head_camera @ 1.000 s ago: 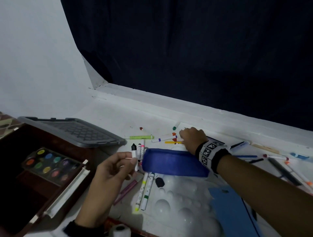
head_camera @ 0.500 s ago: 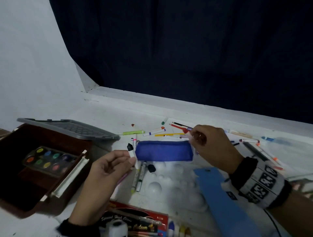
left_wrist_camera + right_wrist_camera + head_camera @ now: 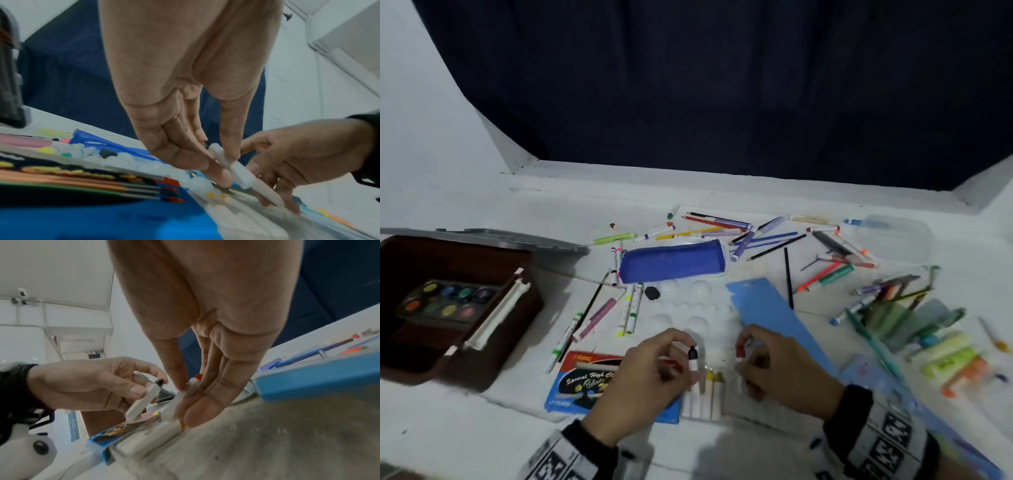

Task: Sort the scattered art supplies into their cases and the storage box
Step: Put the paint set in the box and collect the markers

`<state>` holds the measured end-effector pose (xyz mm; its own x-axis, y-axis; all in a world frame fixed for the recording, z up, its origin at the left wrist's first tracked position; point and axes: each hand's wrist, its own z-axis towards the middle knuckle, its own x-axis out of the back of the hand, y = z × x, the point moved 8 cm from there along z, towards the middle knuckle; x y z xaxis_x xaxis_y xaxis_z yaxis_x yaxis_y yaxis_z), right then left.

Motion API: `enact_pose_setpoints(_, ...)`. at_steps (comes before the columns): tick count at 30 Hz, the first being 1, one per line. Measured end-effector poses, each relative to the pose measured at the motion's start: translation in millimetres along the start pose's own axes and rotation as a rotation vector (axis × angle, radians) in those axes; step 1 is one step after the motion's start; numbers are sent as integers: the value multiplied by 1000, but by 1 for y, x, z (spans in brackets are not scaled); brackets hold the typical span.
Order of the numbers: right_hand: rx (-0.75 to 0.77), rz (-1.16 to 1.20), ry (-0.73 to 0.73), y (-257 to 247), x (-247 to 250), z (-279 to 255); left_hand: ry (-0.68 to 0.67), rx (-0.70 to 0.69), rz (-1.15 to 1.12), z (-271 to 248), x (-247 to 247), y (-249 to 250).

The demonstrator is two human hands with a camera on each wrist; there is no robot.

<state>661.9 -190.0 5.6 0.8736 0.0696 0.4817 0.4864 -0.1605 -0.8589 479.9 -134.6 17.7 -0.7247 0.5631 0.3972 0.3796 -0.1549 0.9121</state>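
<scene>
Markers, two of them, white barrels. I hold the black-capped marker (image 3: 693,359) in my left hand (image 3: 643,380), thumb and forefinger pinching it just below the cap; the right-wrist view shows it tilted, lower end over the open marker case (image 3: 722,401). My right hand (image 3: 784,370) pinches the red-capped marker (image 3: 740,353) between thumb and fingers, its lower end down among the markers already lying in the case. So neither grip is wide or idle: each is closed narrowly around one marker.

Handling, my judgement: light, stiff plastic tubes, smooth and probably a little slippery. No fragility to speak of, though a cap could pull off if I took hold there. Best hold is mid-barrel, which leaves the lower end free to seat in a slot. A firm pinch is enough.

The case sits near the front edge of the bench (image 3: 482,428), touching the printed blue card (image 3: 585,383) on its left. A row of white barrels, yellow tips showing, fills part of it. I cannot tell how many slots are free; the frames are blurred.

Still loose further back: pens and pencils around the blue pouch (image 3: 671,262). The brown storage box (image 3: 455,308), far left, holds a paint palette (image 3: 445,301).
</scene>
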Motion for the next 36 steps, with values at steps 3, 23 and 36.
enact_pose_setpoints(3, -38, -39, -2, 8, -8, -5, -44, -9, 120, 5, -19, 1)
enact_pose_setpoints(23, -17, -301, -2, 13, -13, -4, -169, -148, 809, 21, -61, 8)
enact_pose_setpoints(36, 50, -533, 20, -2, -22, -7, -139, -204, 996, 24, -63, 7)
